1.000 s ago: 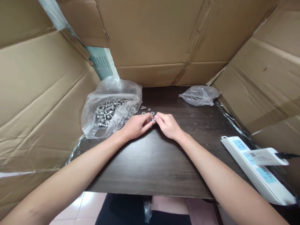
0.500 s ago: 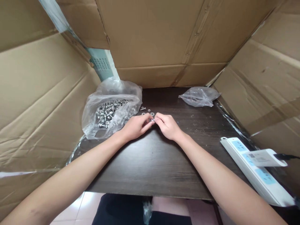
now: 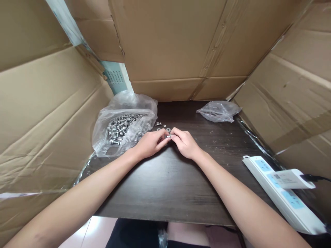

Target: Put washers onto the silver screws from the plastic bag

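My left hand (image 3: 152, 143) and my right hand (image 3: 184, 143) meet over the middle of the dark table, fingertips pinched around a small metal bolt (image 3: 169, 136). The fingers cover most of it. Just beyond the fingertips lie a loose bolt (image 3: 158, 124), a small ring (image 3: 164, 126) and flat washers (image 3: 168, 130), some partly hidden by my left hand. To the left of my left hand, an open clear plastic bag (image 3: 103, 120) holds a heap of metal bolts (image 3: 120, 128).
A second clear plastic bag (image 3: 219, 111) lies at the back right of the table (image 3: 165, 186). On the right side is a white power strip (image 3: 279, 193) with a white plug-in block (image 3: 293, 178) and black cable. Cardboard walls (image 3: 170, 41) stand at the back and both sides.
The camera view has shifted slightly, so the whole scene sits a little lower. Both hands keep the same pinch on the small bolt, with hardly any movement.
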Tool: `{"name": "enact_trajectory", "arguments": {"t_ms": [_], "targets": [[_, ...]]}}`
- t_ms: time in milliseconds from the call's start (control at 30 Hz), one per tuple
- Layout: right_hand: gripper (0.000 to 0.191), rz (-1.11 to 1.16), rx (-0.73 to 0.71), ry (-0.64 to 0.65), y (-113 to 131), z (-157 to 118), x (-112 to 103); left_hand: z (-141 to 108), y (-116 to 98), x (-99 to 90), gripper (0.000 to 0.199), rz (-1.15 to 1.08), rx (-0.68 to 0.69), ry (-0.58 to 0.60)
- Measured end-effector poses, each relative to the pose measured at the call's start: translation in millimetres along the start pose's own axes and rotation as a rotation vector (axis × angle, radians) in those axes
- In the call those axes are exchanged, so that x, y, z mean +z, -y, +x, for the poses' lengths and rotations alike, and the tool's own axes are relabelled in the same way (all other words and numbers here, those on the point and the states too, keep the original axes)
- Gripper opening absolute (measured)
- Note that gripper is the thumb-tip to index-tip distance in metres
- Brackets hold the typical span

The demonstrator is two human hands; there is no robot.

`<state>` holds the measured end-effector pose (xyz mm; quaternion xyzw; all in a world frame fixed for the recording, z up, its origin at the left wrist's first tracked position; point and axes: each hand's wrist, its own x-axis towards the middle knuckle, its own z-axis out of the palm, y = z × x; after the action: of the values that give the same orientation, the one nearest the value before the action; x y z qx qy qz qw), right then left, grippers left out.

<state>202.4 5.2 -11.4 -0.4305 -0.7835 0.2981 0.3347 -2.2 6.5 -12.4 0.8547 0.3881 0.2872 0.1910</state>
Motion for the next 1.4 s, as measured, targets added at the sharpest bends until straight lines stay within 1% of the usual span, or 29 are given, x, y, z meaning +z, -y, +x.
{"name": "enact_trajectory", "arguments": {"t_ms": [200, 433, 667, 933, 1167, 1233, 1300, 1400], "targets": [[0.026, 0.009, 0.000, -0.001, 0.5, 0.7, 0.3, 0.0, -0.2, -0.4, 0.020, 0.006, 0.008, 0.006], [0.018, 0.015, -0.007, -0.001, -0.3, 1.0, 0.3, 0.0, -1.5, -0.7, 0.019, 0.015, 0.000, 0.010], [0.029, 0.018, -0.021, 0.000, 0.4, 2.4, 0.2, -0.5, -0.9, -0.2, 0.017, 0.011, -0.020, 0.028], [0.020, 0.052, -0.007, -0.009, 2.1, 2.6, -1.1, -0.3, -3.5, -1.0, 0.016, 0.022, -0.023, 0.036], [0.036, 0.016, 0.004, 0.008, 2.9, 1.8, -0.9, 0.2, -4.1, -1.7, 0.016, 0.025, -0.028, 0.040], [0.038, 0.019, 0.012, 0.008, 3.8, 1.4, -1.4, 0.3, -3.9, -1.8, 0.015, 0.017, -0.030, 0.040], [0.036, 0.036, 0.012, -0.001, 4.6, 1.5, -1.8, 0.2, -3.5, -1.9, 0.016, 0.008, -0.037, 0.040], [0.027, 0.062, 0.012, -0.014, 4.6, 2.2, -2.0, 0.0, -2.8, -1.7, 0.016, -0.003, -0.052, 0.040]]}}
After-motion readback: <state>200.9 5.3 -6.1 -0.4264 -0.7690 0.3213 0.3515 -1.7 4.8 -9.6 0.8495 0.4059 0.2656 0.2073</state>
